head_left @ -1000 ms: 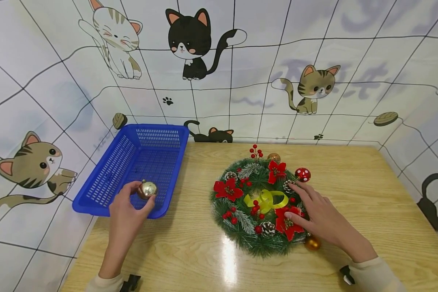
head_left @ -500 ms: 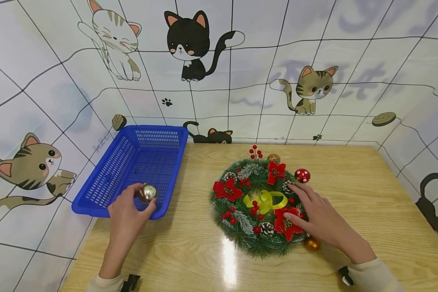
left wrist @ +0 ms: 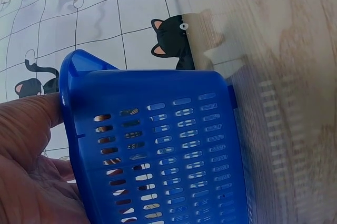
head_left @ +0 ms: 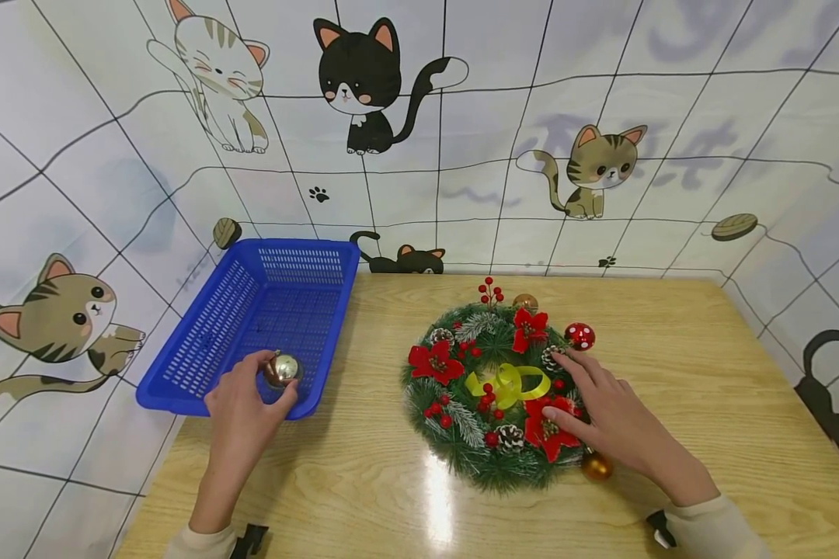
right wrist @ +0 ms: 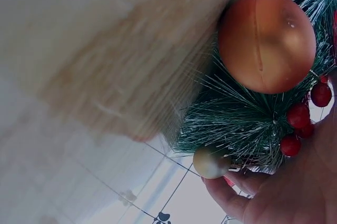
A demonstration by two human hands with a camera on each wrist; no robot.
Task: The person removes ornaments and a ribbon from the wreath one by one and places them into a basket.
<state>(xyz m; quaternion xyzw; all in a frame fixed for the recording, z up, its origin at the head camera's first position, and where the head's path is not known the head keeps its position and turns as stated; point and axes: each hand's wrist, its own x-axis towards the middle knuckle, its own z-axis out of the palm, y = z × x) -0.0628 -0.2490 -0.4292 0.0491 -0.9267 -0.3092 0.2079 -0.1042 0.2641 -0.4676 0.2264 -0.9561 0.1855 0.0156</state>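
My left hand [head_left: 241,419] holds a shiny gold bauble [head_left: 282,369] between thumb and fingertips, over the near end of the blue plastic basket [head_left: 161,397]. In the left wrist view, the slotted basket wall [left wrist: 174,129] hides the bauble, with the hand at the rim. My right hand [head_left: 611,411] rests on the right side of a green Christmas wreath [head_left: 489,470], its fingers extended, near a pine cone [head_left: 551,357] and a red poinsettia [head_left: 551,428]. In the right wrist view, the fingers lie by a pale gold bauble [right wrist: 210,162], below an orange-gold bauble [right wrist: 267,42].
A curled yellow ribbon [head_left: 509,384] lies in the wreath's middle. A red white-spotted bauble [head_left: 579,335] and an orange-gold bauble [head_left: 597,466] stick out at its right edge. Behind the wooden table [head_left: 363,497] stands a cat-printed wall covering [head_left: 482,132].
Over the last second my left hand has lowered the gold bauble very slightly over the basket. My right hand has stayed on the wreath.
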